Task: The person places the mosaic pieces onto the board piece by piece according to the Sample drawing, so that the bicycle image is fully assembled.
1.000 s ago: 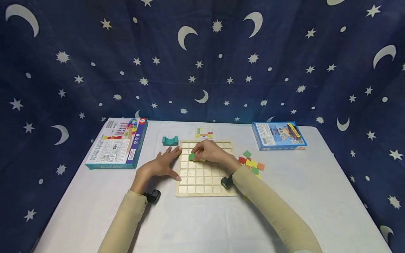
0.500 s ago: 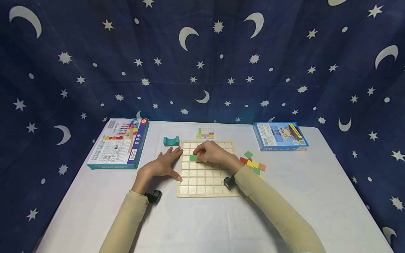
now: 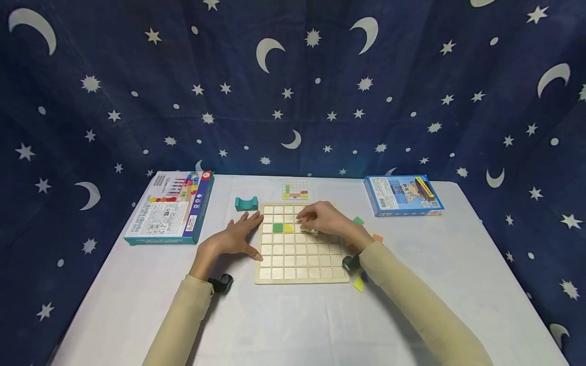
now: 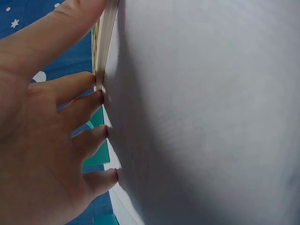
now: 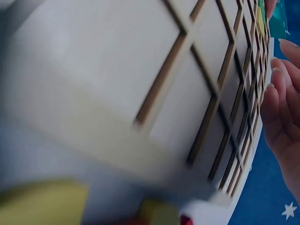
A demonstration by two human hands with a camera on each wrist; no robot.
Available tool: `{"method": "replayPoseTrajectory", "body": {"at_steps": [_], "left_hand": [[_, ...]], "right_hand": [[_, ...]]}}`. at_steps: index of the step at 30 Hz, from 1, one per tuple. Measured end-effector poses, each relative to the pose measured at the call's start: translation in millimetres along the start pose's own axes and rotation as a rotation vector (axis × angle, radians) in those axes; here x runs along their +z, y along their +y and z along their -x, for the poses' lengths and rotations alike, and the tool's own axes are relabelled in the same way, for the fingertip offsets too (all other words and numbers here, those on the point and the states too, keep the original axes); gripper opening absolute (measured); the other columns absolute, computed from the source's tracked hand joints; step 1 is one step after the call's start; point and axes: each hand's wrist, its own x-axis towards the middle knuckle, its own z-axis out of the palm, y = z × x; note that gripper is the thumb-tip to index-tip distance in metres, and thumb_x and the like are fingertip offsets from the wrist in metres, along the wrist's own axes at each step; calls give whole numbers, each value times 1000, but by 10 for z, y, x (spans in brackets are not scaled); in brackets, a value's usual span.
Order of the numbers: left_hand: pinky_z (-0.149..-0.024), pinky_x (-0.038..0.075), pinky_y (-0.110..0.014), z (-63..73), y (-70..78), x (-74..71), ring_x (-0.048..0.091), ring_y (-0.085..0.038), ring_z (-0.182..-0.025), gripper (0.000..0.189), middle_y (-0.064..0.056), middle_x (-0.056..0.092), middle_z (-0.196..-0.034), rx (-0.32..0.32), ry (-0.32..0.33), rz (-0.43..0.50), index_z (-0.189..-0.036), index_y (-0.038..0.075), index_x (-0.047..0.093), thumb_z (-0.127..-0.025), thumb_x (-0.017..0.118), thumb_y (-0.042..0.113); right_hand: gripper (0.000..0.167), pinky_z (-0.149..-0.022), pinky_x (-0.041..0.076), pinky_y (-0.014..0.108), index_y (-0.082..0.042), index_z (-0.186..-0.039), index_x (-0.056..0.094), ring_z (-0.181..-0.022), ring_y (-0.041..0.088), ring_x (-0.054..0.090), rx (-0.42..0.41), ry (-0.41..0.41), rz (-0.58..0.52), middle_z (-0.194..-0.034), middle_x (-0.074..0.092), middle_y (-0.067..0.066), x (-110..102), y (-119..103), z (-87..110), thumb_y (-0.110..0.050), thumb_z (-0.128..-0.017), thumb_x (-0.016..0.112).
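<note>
A pale wooden grid board [image 3: 302, 274] lies in the middle of the table in the head view. In its cells sit a green square tile [image 3: 277, 227] and, right beside it, a yellow tile [image 3: 288, 228] with a curved edge. My left hand [image 3: 235, 238] rests with spread fingers at the board's left edge; the left wrist view shows its fingertips [image 4: 101, 96] along the board's side. Over the upper right part of the board hovers my right hand [image 3: 327, 219], fingers loosely bent. In the right wrist view its thumb and fingers are apart, nothing between them.
Loose coloured tiles, among them an orange tile [image 3: 377, 238] and a yellow tile [image 3: 358, 284], lie right of the board, partly behind my right arm. Behind the board are a pattern card [image 3: 295, 189] and a teal block [image 3: 246, 204]. Boxes stand left [image 3: 169, 208] and right [image 3: 404, 196].
My right hand has let go of the green tile and drawn back to the right, uncovering the yellow tile beside it. The left hand keeps its place.
</note>
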Motion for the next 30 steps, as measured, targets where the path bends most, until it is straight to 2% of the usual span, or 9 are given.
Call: {"method": "replayPoseTrajectory", "body": {"at_steps": [11, 15, 18, 21, 25, 30], "left_hand": [[-126, -3, -65, 7, -14, -6, 1, -41, -160, 118, -15, 13, -173, -7, -3, 3, -164, 6, 22, -73, 93, 31], [-126, -3, -65, 7, -15, 2, 0, -41, -160, 119, -15, 13, -173, -8, -2, 4, -164, 6, 22, -73, 94, 31], [-126, -2, -65, 1, -14, 7, 1, -41, -160, 119, -16, 14, -173, -8, 0, -1, -164, 5, 22, -72, 94, 32], [-126, -2, -66, -2, -10, 8, 1, -41, -160, 119, -16, 14, -173, -8, 0, -1, -164, 5, 23, -72, 94, 31], [-126, -2, -66, -3, -3, 6, 1, -41, -160, 118, -16, 14, -173, -4, 1, -2, -164, 5, 23, -73, 94, 31], [-126, -1, -66, 0, 2, 5, 1, -42, -159, 118, -16, 14, -172, -2, 3, -8, -164, 5, 23, -73, 94, 31]], "right_hand": [[28, -71, 52, 26, -5, -118, 76, -80, 14, 61, 43, 80, 25, -91, 73, 1, -138, 185, 177, -14, -92, 76], [27, -68, 49, 26, -6, -119, 76, -80, 17, 59, 97, 93, 6, -92, 72, 2, -215, 242, 273, -15, -93, 75], [28, -59, 48, 28, -7, -120, 76, -71, 20, 57, 162, 95, -39, -93, 70, 5, -275, 285, 348, -15, -93, 74], [29, -55, 50, 30, -8, -121, 75, -65, 23, 59, 220, 97, -72, -95, 68, 8, -331, 354, 408, -15, -93, 74], [29, -70, 54, 30, -9, -121, 75, -76, 21, 62, 243, 120, -13, -97, 69, 7, -413, 467, 473, -16, -92, 75], [29, -77, 53, 29, -10, -121, 76, -88, 23, 60, 276, 159, 36, -100, 71, 6, -523, 618, 561, -17, -93, 74]]}}
